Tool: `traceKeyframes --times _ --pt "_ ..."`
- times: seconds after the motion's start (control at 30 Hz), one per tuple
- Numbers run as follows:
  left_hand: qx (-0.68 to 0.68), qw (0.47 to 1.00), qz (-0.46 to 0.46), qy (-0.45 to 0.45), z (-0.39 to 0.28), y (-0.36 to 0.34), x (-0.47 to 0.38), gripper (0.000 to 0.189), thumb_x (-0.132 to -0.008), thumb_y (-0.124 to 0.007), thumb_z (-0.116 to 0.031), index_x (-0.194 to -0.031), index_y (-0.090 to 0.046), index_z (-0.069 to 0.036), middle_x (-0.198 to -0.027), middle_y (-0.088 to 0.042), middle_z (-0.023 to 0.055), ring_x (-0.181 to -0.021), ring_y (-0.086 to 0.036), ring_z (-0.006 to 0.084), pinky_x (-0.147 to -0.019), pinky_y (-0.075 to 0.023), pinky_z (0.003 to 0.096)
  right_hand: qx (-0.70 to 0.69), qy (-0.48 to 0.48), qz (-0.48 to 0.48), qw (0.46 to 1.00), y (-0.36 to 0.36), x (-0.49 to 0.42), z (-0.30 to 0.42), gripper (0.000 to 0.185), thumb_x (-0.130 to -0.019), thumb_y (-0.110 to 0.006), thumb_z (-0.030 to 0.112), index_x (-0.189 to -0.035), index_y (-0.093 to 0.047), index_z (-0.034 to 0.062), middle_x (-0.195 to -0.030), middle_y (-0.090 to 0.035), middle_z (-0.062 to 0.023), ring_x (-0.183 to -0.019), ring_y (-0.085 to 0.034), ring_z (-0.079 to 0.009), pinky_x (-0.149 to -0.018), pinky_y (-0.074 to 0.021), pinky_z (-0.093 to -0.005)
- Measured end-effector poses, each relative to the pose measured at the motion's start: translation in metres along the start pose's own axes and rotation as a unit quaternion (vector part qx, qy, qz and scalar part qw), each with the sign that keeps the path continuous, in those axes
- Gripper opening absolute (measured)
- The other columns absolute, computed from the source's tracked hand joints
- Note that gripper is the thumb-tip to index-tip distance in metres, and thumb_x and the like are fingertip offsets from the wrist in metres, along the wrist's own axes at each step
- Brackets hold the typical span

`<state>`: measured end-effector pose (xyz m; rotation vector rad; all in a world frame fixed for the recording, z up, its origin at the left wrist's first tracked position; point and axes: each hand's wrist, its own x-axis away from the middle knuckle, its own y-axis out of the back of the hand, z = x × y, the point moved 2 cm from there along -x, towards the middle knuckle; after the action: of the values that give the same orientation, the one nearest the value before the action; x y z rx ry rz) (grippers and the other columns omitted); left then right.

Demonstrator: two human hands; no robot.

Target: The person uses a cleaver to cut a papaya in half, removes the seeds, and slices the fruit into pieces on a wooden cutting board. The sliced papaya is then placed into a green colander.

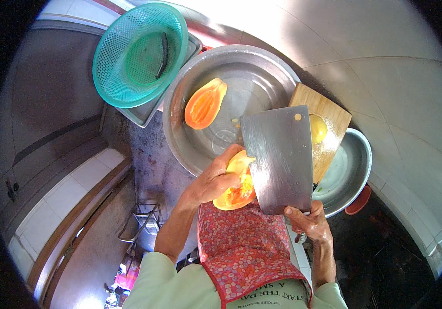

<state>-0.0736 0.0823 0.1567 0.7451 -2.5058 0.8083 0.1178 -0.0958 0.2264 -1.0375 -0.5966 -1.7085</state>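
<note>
My left hand grips a half papaya, its orange hollow partly in view, over the near rim of a wide metal basin. My right hand is closed on the handle of a broad cleaver, whose flat blade stands beside the papaya; whether the edge touches it cannot be told. Another papaya half, cut face up, lies in the basin with small bits of peel or flesh. Partly behind the blade, a yellow piece of fruit rests on a wooden cutting board.
At the upper left, a green mesh basket holds a dark, slender tool and stands over a metal tray. A smaller metal basin sits partly under the board, with a red dish below it. A tiled wall rises behind.
</note>
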Motion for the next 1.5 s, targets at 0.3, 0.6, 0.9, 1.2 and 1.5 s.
traceKeyframes --times 0.3,0.6,0.9,1.2,1.5 --pt "-0.108 0.988 -0.095 -0.060 0.003 -0.017 -0.005 0.046 -0.078 -0.051 -0.001 -0.123 -0.044 0.000 -0.099 -0.058 0.0133 -0.093 -0.059 0.0210 -0.084 -0.0462 0.0319 -0.103 -0.057 0.045 0.992 -0.008 -0.007 -0.006 0.033 -0.091 -0.071 0.017 -0.063 -0.056 0.0070 -0.050 -0.045 0.0016 -0.040 -0.038 -0.0072 -0.036 -0.0297 -0.0278" --pt "-0.141 0.979 -0.142 -0.039 0.020 -0.010 -0.015 0.042 -0.078 -0.051 -0.005 -0.120 -0.046 -0.001 -0.098 -0.059 0.0178 -0.096 -0.060 0.0264 -0.087 -0.0467 0.0352 -0.096 -0.037 -0.006 0.995 -0.012 -0.010 0.000 0.028 -0.092 -0.070 0.018 -0.069 -0.059 0.0055 -0.052 -0.046 0.0020 -0.043 -0.039 -0.0060 -0.038 -0.0309 -0.0260" --pt "-0.012 0.983 -0.172 -0.064 0.022 0.014 -0.006 0.044 -0.071 -0.055 -0.004 -0.115 -0.051 -0.002 -0.097 -0.060 0.0066 -0.093 -0.058 0.0158 -0.086 -0.0461 0.0281 0.290 0.116 -0.234 0.921 -0.015 -0.042 0.000 0.019 -0.094 -0.060 0.015 -0.104 -0.065 -0.0005 -0.068 -0.060 -0.0175 -0.062 -0.063 -0.0244 -0.059 -0.0491 -0.0370" --pt "0.123 0.976 -0.179 -0.029 0.055 0.038 -0.038 0.046 -0.073 -0.056 -0.005 -0.119 -0.054 0.001 -0.101 -0.061 0.0043 -0.094 -0.060 0.0176 -0.084 -0.0483 0.0287 0.262 0.167 -0.181 0.933 -0.033 -0.033 -0.006 0.018 -0.090 -0.063 0.009 -0.106 -0.068 0.0022 -0.070 -0.063 -0.0203 -0.062 -0.064 -0.0232 -0.060 -0.0497 -0.0342" --pt "-0.555 0.813 -0.115 0.133 0.131 0.103 -0.143 0.055 -0.080 -0.057 -0.020 -0.128 -0.044 0.004 -0.107 -0.063 0.0300 -0.107 -0.059 0.0434 -0.090 -0.0472 0.0502 0.075 0.088 -0.330 0.937 0.028 -0.003 -0.034 0.022 -0.093 -0.064 0.018 -0.080 -0.059 0.0016 -0.060 -0.050 0.0031 -0.050 -0.042 -0.0041 -0.043 -0.0336 -0.0242"
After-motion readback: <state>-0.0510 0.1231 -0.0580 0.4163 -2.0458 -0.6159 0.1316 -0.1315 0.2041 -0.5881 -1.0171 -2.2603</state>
